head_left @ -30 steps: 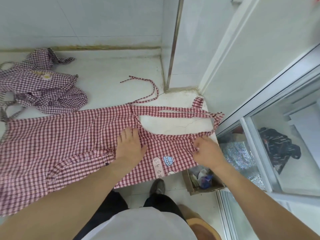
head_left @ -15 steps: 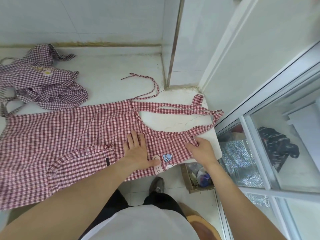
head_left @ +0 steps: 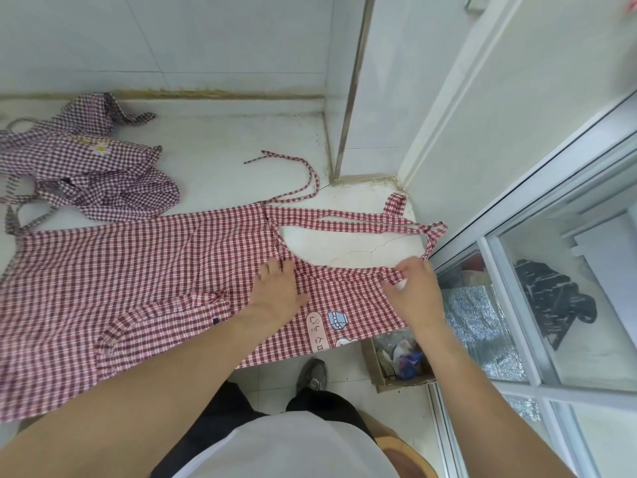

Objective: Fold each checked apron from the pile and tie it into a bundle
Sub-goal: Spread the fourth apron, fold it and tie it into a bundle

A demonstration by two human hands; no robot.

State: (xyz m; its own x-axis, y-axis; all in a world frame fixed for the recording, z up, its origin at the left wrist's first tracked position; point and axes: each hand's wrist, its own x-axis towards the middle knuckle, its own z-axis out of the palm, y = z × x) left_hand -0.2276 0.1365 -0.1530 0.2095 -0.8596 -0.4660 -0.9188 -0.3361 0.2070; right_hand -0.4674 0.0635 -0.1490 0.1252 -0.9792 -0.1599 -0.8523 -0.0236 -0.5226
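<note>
A red-and-white checked apron [head_left: 138, 270] lies spread flat across the white counter [head_left: 224, 160], its bib end to the right with a cartoon patch. My left hand [head_left: 275, 291] presses flat on the cloth near the bib, fingers straight. My right hand [head_left: 413, 288] pinches the bib's upper right corner where the neck strap [head_left: 344, 224] joins. A thin waist tie [head_left: 303, 181] trails toward the wall. A crumpled pile of purple checked aprons [head_left: 89, 170] sits at the far left.
A tiled wall and a metal post [head_left: 351, 88] stand behind the counter. Glass window frames [head_left: 517, 305] run along the right. Below the counter edge a cardboard box of scraps [head_left: 396, 360] rests on the floor beside my shoe [head_left: 313, 374].
My right hand moved up to the bib's upper corner and pinched it. My left hand slid slightly along the cloth, still pressing flat.
</note>
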